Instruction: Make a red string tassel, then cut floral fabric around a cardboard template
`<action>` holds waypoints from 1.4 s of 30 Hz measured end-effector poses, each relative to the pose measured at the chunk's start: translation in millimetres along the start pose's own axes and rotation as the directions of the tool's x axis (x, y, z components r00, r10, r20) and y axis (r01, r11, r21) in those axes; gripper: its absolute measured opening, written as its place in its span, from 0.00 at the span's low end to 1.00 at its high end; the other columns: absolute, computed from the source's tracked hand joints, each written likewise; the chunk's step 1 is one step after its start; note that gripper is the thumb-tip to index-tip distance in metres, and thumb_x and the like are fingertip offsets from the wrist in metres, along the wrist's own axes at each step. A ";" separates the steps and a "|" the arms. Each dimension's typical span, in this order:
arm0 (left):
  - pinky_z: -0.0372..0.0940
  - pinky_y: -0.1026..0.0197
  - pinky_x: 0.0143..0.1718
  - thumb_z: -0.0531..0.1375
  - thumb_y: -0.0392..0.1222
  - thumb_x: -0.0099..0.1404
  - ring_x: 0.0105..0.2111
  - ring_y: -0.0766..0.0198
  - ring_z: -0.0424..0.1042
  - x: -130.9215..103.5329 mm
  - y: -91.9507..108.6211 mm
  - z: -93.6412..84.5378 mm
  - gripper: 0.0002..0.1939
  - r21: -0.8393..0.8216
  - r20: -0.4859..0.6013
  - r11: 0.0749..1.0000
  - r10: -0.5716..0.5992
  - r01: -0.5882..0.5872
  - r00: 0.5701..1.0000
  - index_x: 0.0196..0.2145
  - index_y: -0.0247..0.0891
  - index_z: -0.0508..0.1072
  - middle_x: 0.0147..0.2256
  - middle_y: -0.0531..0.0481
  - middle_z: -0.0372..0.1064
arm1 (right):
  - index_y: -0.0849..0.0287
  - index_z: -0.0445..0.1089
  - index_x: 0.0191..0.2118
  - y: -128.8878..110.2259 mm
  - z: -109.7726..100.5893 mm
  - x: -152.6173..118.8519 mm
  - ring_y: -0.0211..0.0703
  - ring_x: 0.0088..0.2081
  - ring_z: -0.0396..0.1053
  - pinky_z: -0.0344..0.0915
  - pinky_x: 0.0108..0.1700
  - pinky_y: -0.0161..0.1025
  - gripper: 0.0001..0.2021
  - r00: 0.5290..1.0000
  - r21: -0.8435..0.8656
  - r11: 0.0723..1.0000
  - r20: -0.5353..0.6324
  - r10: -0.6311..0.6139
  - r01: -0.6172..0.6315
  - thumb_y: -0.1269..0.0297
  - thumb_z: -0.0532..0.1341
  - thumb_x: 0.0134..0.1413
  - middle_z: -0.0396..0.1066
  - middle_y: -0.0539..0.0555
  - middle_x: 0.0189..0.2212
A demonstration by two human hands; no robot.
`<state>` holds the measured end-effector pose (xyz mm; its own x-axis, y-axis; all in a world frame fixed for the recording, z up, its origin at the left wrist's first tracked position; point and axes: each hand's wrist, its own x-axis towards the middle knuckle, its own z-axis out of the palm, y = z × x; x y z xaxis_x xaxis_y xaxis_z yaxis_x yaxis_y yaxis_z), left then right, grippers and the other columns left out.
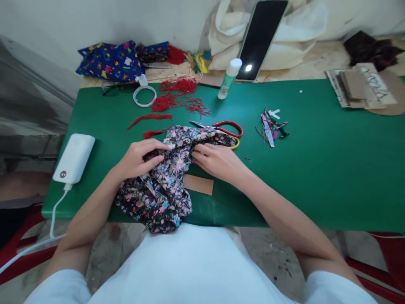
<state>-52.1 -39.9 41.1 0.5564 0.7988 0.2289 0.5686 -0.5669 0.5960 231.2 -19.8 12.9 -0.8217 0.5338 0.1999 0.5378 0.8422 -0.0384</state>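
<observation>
A crumpled dark cloth with pink and blue flowers [171,181] lies in front of me, its lower end hanging over the table's near edge. My left hand [139,158] holds its upper left part between thumb and fingers. On the other side, my right hand [218,162] pinches the cloth with bent fingers; the fingertips are partly hidden in the folds. A small brown cardboard rectangle [202,185] lies partly under the cloth, below my right hand. Just beyond the cloth rest scissors with red and yellow handles [228,126], partly covered by it.
Red tassels [150,119] and tangled red thread [177,93] lie beyond the cloth, near a tape roll [144,96]. A glue stick [230,79] stands before a propped phone [262,38]. Fabric scraps [272,126] lie right. A cabled white power bank [74,158] sits left.
</observation>
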 end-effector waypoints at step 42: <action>0.54 0.65 0.28 0.51 0.61 0.68 0.25 0.69 0.55 7.4 7.7 19.2 0.24 -0.377 0.234 0.817 -0.371 0.435 0.899 0.26 0.37 0.63 0.23 0.57 0.52 | 0.58 0.73 0.37 -7.2 -4.4 3.4 0.36 0.25 0.63 0.61 0.30 0.35 0.09 0.795 0.513 0.854 -0.483 0.368 -0.084 0.68 0.56 0.62 0.65 0.50 0.24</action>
<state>-32.0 -42.2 32.7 0.4313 0.8807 -0.1956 0.4786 -0.0396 0.8771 225.3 -24.4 18.2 -0.3639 0.6973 0.6176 0.4312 0.7138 -0.5519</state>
